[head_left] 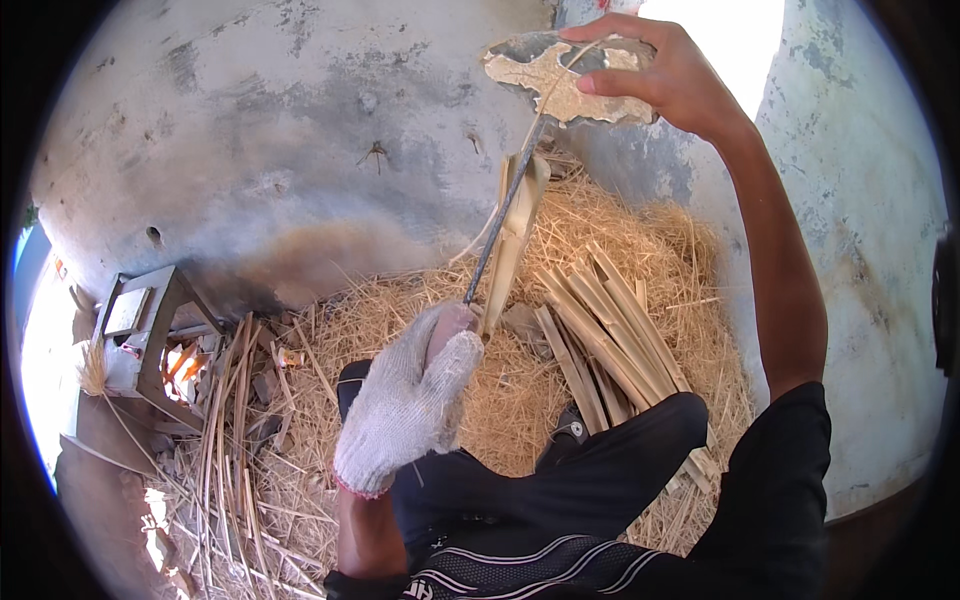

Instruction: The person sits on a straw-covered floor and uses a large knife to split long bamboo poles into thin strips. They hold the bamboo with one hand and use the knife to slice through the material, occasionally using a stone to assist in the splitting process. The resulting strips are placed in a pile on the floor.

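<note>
My left hand [408, 402], in a white knitted glove, is closed around the pinkish handle [450, 328] of a long, dark, narrow metal tool [492, 237]. The tool slants up and away toward my other hand. A curved pale piece of split bamboo [517, 225] stands beside it, its lower end near the glove's thumb; whether the glove grips it too I cannot tell. Raised at the top, my bare right hand [655, 78] holds a flat rough stone [530, 75] with flaking cream patches, thumb in front. A thin pale strip [542, 105] crosses the stone.
Several split bamboo lengths [612, 330] lie by my right knee on a heap of straw-like shavings [660, 235]. Long thin strips [225, 430] are strewn at the left, next to a small worn stand [150, 320]. A stained wall [300, 150] rises beyond.
</note>
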The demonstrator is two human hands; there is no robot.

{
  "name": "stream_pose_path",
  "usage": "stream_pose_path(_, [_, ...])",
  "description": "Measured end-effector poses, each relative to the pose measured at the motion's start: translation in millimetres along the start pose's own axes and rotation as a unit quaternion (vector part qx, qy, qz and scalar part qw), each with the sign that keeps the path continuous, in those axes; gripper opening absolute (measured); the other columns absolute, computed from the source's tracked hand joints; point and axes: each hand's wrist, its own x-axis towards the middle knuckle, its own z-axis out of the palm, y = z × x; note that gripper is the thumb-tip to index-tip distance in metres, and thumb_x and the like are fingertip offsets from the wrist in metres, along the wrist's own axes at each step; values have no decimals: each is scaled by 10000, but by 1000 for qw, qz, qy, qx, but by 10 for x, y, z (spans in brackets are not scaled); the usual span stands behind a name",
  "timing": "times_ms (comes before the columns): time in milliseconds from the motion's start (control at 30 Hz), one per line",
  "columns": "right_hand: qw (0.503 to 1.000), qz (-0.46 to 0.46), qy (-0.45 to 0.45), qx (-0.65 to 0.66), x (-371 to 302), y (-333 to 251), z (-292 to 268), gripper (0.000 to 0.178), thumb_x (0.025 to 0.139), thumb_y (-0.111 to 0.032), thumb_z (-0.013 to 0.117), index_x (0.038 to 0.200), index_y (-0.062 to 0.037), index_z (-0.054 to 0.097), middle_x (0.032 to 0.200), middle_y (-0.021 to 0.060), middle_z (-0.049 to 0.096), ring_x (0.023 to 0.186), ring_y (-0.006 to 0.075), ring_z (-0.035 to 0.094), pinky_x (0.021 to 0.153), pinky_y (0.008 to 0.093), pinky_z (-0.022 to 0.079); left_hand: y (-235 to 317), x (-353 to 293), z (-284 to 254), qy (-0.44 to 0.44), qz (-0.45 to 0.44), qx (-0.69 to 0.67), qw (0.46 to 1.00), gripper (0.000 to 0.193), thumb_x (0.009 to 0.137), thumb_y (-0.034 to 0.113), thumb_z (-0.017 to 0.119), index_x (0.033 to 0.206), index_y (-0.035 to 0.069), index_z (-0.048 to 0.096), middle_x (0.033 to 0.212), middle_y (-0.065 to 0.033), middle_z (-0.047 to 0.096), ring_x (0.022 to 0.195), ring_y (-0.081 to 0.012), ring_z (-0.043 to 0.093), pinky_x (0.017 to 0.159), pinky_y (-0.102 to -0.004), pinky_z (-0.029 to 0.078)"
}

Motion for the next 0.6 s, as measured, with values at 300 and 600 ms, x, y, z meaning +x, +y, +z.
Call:
stream_pose_path(300, [985,121,75,99,-219,-9,137,487,774,-356,839,1212,-179,720,1253,97,685,1159,255,635,1047,433,464,42,14,31,-18,-42,-7,999,451,984,361,600,1301,40,582,724,-69,589,568,-118,567,555,-307,464])
stream_pose_path(600, [975,74,152,146,-46,-134,-349,350,835,-130,770,1170,-52,702,1038,84,733,897,136,677,810,286,547,-79,-38,54,-14,-24,57,998,490,965,396,612,1306,44,584,786,-106,649,641,-149,623,630,-326,495])
